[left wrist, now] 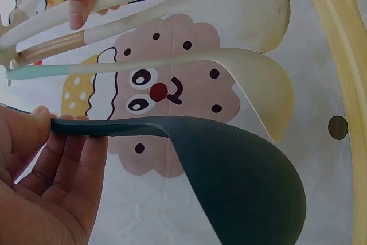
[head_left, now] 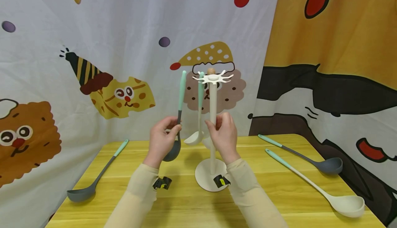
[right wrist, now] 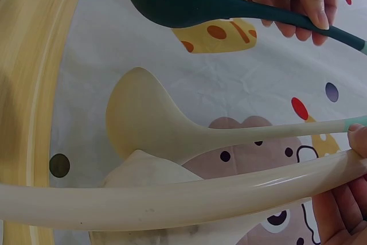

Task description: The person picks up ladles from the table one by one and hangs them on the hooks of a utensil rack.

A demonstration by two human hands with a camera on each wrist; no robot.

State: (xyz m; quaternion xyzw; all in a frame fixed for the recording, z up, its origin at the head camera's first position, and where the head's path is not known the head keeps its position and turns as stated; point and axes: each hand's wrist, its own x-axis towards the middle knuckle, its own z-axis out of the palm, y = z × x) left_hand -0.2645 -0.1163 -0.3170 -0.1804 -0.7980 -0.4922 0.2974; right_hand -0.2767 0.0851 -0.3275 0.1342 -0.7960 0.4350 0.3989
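Observation:
My left hand [head_left: 162, 139] pinches the dark grey neck of a ladle [head_left: 172, 151] with a mint handle. That ladle is upright, bowl down, left of a cream utensil stand [head_left: 213, 100] and apart from it. My right hand [head_left: 225, 135] grips the stand's pole between thumb and fingers, about halfway up. From the hooked top of the stand hangs a cream ladle [head_left: 194, 138] with a mint handle. Behind the pole hangs another pale utensil [left wrist: 261, 18] with a brown upper handle. The pole partly hides its head in the right wrist view.
A dark grey ladle [head_left: 82, 194] lies at the table's left. Toward the right lie another dark grey ladle [head_left: 330, 166] and a cream ladle [head_left: 347, 205], both mint-handled. The stand's round base [head_left: 201, 178] rests on the wooden table [head_left: 186, 207]. A printed curtain [head_left: 130, 31] hangs behind.

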